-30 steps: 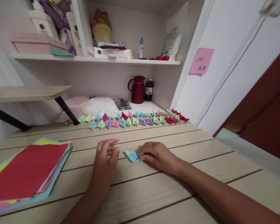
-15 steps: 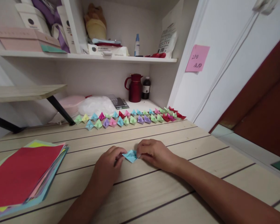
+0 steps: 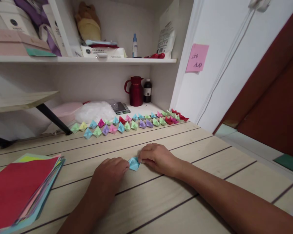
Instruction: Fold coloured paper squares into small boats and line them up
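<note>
A small light-blue folded paper piece [image 3: 133, 163] lies on the pale wooden table [image 3: 161, 201]. My left hand [image 3: 109, 174] pinches its left side with curled fingers. My right hand [image 3: 156, 157] pinches its right side, fingers closed on the paper. Most of the piece is hidden between my fingertips. Behind my hands, two rows of several small folded paper boats [image 3: 127, 122] in green, blue, pink, purple and red stand along the table's far edge.
A stack of coloured paper sheets [image 3: 19, 188], red on top, lies at the left. A red jug [image 3: 135, 91] and a dark bottle [image 3: 147, 91] stand in the alcove. A shelf [image 3: 88, 60] holds boxes and packets. A pink note [image 3: 196, 58] sticks on the white door.
My left hand has moved right from beside the blue piece and closed on its left end. The piece now looks more compressed between both hands. The view has shifted a little right.
</note>
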`<control>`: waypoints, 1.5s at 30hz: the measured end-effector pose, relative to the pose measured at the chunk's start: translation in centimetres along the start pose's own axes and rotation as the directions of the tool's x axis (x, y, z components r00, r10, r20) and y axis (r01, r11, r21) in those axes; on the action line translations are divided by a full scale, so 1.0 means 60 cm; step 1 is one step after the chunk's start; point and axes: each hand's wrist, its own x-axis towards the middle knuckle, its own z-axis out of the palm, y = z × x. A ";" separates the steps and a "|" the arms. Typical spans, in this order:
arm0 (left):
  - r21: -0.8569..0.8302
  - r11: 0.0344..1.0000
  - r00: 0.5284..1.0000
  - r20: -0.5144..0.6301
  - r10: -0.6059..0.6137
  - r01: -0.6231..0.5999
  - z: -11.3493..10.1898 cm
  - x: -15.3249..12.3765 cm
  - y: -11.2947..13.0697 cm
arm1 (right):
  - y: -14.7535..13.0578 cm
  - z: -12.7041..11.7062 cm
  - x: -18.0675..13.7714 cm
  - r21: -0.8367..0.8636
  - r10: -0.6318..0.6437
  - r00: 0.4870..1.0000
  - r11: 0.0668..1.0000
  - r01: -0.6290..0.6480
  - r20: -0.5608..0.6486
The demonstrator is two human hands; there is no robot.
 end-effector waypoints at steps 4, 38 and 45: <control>0.057 0.998 0.999 0.024 0.030 -0.031 0.002 -0.001 0.003 | 0.003 0.004 -0.001 0.009 -0.001 1.000 1.000 0.001 0.002; -0.343 0.928 0.925 -0.287 -0.249 0.143 0.008 -0.003 -0.006 | 0.001 0.005 -0.001 0.349 0.182 0.979 0.927 -0.138 -0.094; -0.277 0.958 0.994 -0.048 -0.096 0.079 0.014 -0.007 0.005 | -0.008 0.002 -0.003 0.372 0.133 0.989 0.923 -0.101 -0.063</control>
